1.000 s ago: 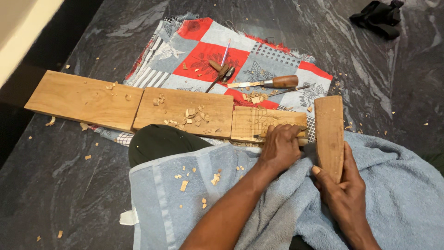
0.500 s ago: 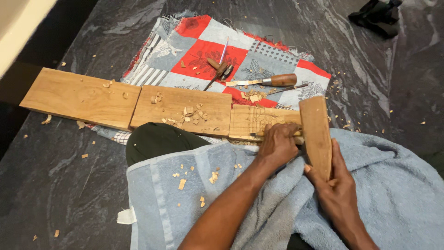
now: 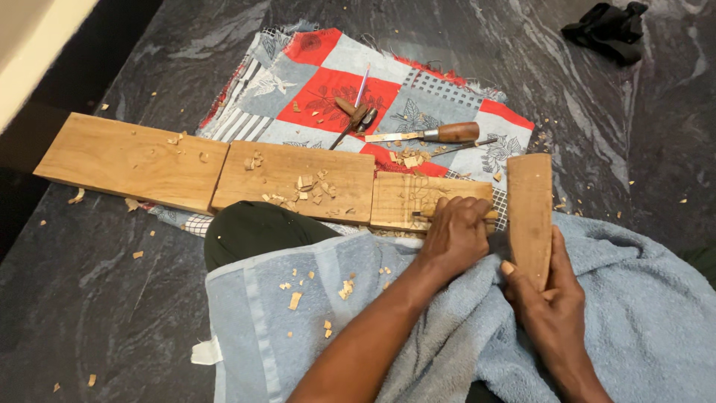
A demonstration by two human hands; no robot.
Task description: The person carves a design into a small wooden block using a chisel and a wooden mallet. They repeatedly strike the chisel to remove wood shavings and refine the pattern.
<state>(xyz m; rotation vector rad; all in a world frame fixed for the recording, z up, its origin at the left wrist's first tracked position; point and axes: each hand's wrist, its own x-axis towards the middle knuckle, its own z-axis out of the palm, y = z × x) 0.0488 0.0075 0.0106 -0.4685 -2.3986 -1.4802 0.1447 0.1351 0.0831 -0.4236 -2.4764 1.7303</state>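
Note:
My left hand (image 3: 455, 233) is shut on a thin chisel whose wooden handle end (image 3: 490, 215) sticks out to the right. It rests on a small carved wooden panel (image 3: 406, 195). My right hand (image 3: 550, 298) grips the lower end of a flat wooden block (image 3: 529, 209), held upright just right of the left hand and apart from it. Both hands lie over a light blue towel (image 3: 641, 321) spread across my lap.
Two larger plain boards (image 3: 127, 158) (image 3: 298, 179) lie end to end left of the panel, strewn with wood chips. Behind them a red and grey patchwork cloth (image 3: 328, 86) carries a wooden-handled knife tool (image 3: 436, 134) and small tools (image 3: 356, 113). A black object (image 3: 605, 26) sits far right.
The wooden block in my right hand swung left toward the chisel handle half a second ago and now stands back to the right. My left hand stays on the panel.

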